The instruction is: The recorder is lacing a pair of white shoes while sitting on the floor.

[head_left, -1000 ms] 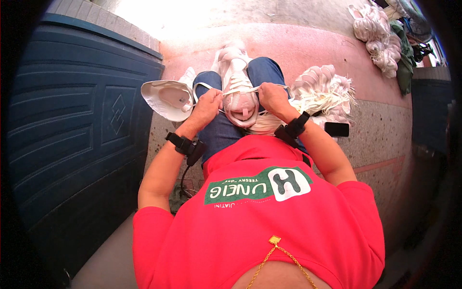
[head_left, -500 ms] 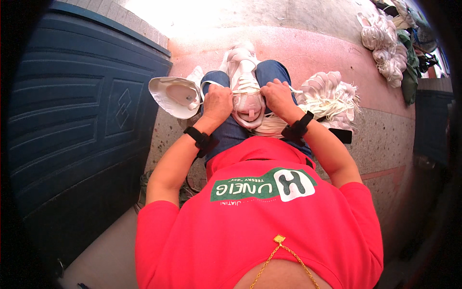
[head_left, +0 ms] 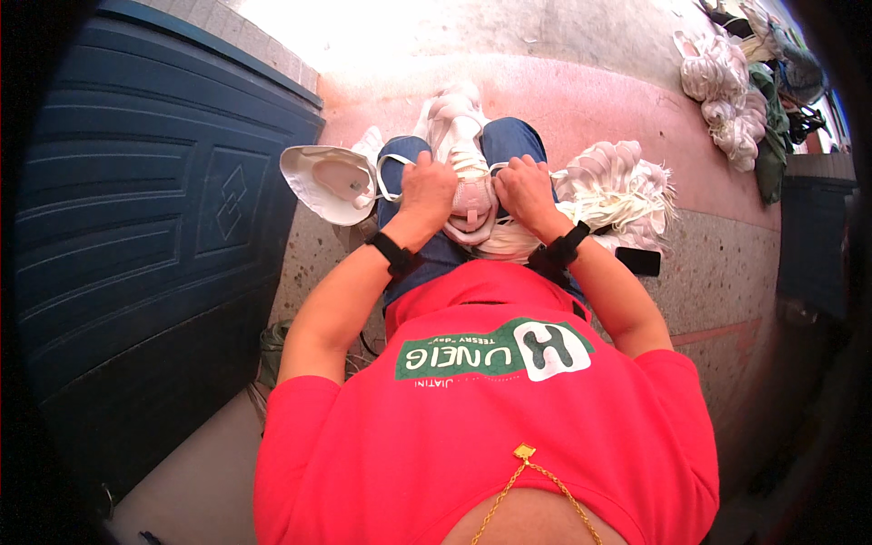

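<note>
- Bright daylight at the top burns the far pavement [head_left: 363, 23] white.
- The dark blue panelled door [head_left: 136, 227] sits in shade.
- Fisheye distortion bows its edges; black vignetting fills the corners.
- Detail on the white sneaker [head_left: 471, 194] looks soft.

On my feed the floor [head_left: 618, 100] runs pink, then speckled grey nearer; bundled white shoes [head_left: 722, 86] lie on it at far right, though I can't tell whether the closer shoe pile [head_left: 622, 186] touches it
</note>
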Tool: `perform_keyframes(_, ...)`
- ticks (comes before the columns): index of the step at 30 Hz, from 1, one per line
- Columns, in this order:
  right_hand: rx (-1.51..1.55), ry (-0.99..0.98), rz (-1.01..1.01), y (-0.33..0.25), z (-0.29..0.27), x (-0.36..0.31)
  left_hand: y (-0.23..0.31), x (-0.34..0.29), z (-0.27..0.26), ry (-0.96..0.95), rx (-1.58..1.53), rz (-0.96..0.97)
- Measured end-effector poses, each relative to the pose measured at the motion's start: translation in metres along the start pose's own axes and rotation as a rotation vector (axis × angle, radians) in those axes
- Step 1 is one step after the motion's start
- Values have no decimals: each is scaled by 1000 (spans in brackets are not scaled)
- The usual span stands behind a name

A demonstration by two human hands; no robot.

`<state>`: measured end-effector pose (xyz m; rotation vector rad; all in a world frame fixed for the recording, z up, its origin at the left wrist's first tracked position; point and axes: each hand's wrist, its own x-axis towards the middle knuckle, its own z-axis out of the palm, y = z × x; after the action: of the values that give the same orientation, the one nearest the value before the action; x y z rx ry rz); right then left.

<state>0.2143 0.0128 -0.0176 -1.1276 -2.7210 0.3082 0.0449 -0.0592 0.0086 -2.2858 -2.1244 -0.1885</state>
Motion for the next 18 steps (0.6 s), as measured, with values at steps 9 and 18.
perform_keyframes(9,29,-50,-31,-7,-10,-7,12,-25,-15,41,124,-109)
perform_keyframes(18,282,52,-38,13,3,-10,8,-14,-14,114,-125,-139)
